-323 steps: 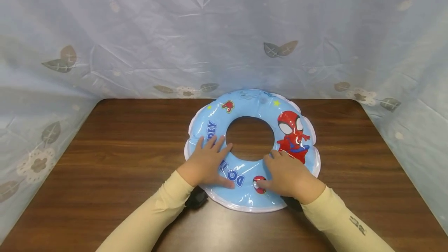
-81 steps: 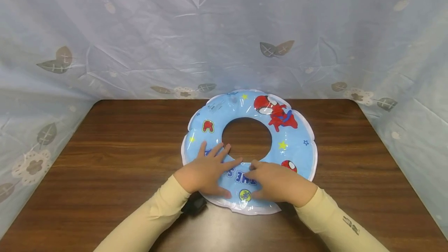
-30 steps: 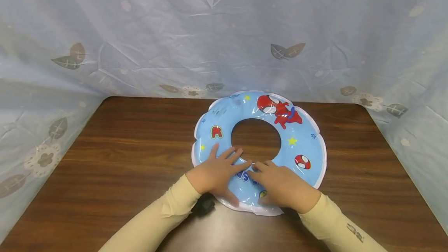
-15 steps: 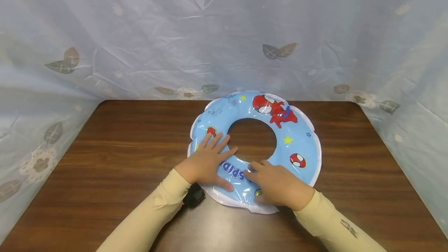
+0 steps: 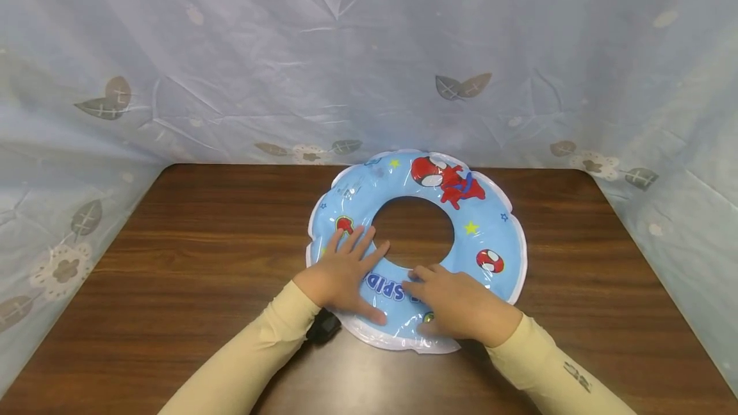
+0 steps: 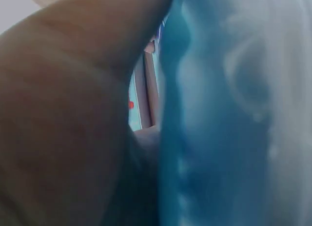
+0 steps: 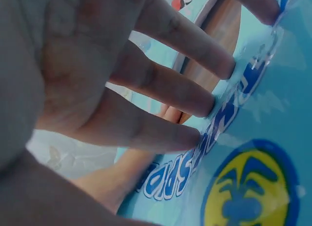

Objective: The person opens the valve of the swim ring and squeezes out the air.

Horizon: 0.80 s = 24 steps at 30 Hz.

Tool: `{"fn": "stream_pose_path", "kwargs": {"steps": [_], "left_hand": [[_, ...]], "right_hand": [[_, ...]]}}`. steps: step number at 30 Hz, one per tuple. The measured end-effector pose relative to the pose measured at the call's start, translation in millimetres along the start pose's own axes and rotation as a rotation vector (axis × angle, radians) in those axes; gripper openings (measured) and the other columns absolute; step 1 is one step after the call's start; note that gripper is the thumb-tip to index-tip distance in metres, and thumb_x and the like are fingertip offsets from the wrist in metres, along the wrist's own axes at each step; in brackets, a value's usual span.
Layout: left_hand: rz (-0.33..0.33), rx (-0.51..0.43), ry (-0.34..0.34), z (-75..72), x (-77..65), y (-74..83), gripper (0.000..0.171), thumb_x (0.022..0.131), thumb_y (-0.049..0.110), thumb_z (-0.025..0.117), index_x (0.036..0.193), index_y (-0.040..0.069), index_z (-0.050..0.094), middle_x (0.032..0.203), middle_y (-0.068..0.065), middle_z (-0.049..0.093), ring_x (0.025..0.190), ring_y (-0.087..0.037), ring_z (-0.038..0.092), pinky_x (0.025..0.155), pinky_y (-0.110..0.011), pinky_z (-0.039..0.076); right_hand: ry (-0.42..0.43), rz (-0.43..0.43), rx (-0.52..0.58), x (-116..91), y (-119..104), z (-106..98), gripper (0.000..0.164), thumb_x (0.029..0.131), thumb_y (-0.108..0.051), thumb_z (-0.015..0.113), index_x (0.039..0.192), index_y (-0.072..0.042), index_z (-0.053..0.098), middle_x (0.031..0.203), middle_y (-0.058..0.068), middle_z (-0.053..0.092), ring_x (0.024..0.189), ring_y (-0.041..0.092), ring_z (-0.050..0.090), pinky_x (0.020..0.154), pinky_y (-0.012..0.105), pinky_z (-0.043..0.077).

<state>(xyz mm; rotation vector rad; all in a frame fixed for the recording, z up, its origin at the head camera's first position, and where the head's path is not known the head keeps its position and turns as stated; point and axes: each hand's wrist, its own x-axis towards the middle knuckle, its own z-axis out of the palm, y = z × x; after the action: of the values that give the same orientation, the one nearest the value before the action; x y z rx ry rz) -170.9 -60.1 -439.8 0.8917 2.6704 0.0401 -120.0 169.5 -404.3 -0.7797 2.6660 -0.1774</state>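
Note:
A light blue inflatable swim ring (image 5: 487, 210) with a white rim lies flat on the table. It bears a red cartoon figure at the back, stars and blue lettering near the front. My left hand (image 5: 343, 277) rests on its front left part, fingers spread. On the front part lies my right hand (image 5: 464, 303); in the right wrist view its extended fingers (image 7: 165, 89) touch the ring's surface beside the lettering and a yellow round emblem (image 7: 248, 194). In the left wrist view, the hand (image 6: 63, 99) and the blurred blue ring (image 6: 219, 109) fill most of the picture.
The brown wooden table (image 5: 219, 229) extends on both sides of the ring. A pale patterned curtain (image 5: 369, 63) hangs behind it and at the sides. A black device (image 5: 324, 326) sits under the left wrist.
Over the earlier frames the swim ring has turned counterclockwise; the red figure moved from right to back. In the last second it turned slightly more, and my left hand shifted up and left along it.

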Motion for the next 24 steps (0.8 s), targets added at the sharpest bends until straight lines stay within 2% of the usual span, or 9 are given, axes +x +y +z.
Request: {"fn": "stream_pose_path", "kwargs": {"steps": [2, 4, 7, 10, 13, 17, 24], "left_hand": [[-0.012, -0.004, -0.008, 0.6, -0.1, 2.1, 0.128, 0.07, 0.089, 0.065, 0.168, 0.023, 0.015, 0.174, -0.013, 0.002, 0.16, -0.036, -0.003, 0.124, -0.063, -0.003], [-0.019, -0.011, -0.013, 0.8, 0.0, 3.4, 0.129, 0.069, 0.089, 0.065, 0.168, 0.023, 0.013, 0.174, -0.012, 0.001, 0.16, -0.036, -0.004, 0.124, -0.063, -0.003], [-0.021, -0.035, -0.017, 0.6, -0.1, 3.9, 0.13, 0.069, 0.089, 0.066, 0.168, 0.024, 0.012, 0.174, -0.012, -0.001, 0.16, -0.035, -0.005, 0.124, -0.063, -0.004], [-0.017, -0.055, -0.012, 0.4, -0.7, 4.6, 0.129, 0.07, 0.088, 0.066, 0.168, 0.023, 0.013, 0.174, -0.013, 0.0, 0.16, -0.037, -0.005, 0.124, -0.063, -0.004], [-0.026, -0.058, -0.001, 0.0, -1.0, 6.8, 0.128, 0.071, 0.087, 0.066, 0.168, 0.021, 0.015, 0.174, -0.014, 0.001, 0.16, -0.038, -0.003, 0.124, -0.064, -0.003], [-0.06, -0.034, 0.007, -2.4, -1.9, 10.9, 0.127, 0.071, 0.089, 0.064, 0.167, 0.021, 0.017, 0.174, -0.015, 0.005, 0.16, -0.039, 0.0, 0.124, -0.064, 0.0], [-0.079, -0.016, 0.011, -3.0, -4.7, 12.6, 0.125, 0.071, 0.089, 0.063, 0.167, 0.021, 0.02, 0.173, -0.015, 0.009, 0.159, -0.04, 0.005, 0.124, -0.065, 0.005]], "right_hand": [[0.022, 0.015, 0.028, -0.8, 1.7, -1.6, 0.064, 0.083, -0.037, 0.086, 0.14, -0.016, 0.065, 0.14, 0.009, 0.062, 0.128, 0.033, 0.059, 0.093, 0.055, 0.058], [0.059, 0.029, 0.03, -2.0, 4.9, -3.6, 0.066, 0.083, -0.039, 0.086, 0.14, -0.013, 0.065, 0.138, 0.012, 0.062, 0.129, 0.036, 0.059, 0.098, 0.058, 0.054], [0.083, 0.108, -0.001, -5.0, 11.3, -6.2, 0.079, 0.08, -0.047, 0.086, 0.145, -0.009, 0.06, 0.144, 0.02, 0.057, 0.137, 0.047, 0.048, 0.109, 0.07, 0.039], [0.087, 0.202, -0.056, -7.7, 15.7, -7.2, 0.096, 0.076, -0.057, 0.084, 0.148, -0.002, 0.053, 0.15, 0.028, 0.049, 0.142, 0.058, 0.035, 0.108, 0.082, 0.024], [0.091, 0.312, -0.085, -8.5, 15.0, -7.2, 0.106, 0.074, -0.064, 0.082, 0.148, 0.004, 0.05, 0.15, 0.032, 0.047, 0.14, 0.062, 0.035, 0.104, 0.085, 0.025], [0.106, 0.395, -0.104, -7.1, 13.2, -6.7, 0.11, 0.073, -0.069, 0.079, 0.143, 0.012, 0.051, 0.147, 0.035, 0.048, 0.134, 0.062, 0.04, 0.101, 0.084, 0.032], [0.072, 0.362, -0.021, -2.5, 15.3, -4.8, 0.106, 0.082, -0.067, 0.073, 0.141, 0.018, 0.048, 0.146, 0.04, 0.047, 0.134, 0.064, 0.042, 0.093, 0.073, 0.048]]}}
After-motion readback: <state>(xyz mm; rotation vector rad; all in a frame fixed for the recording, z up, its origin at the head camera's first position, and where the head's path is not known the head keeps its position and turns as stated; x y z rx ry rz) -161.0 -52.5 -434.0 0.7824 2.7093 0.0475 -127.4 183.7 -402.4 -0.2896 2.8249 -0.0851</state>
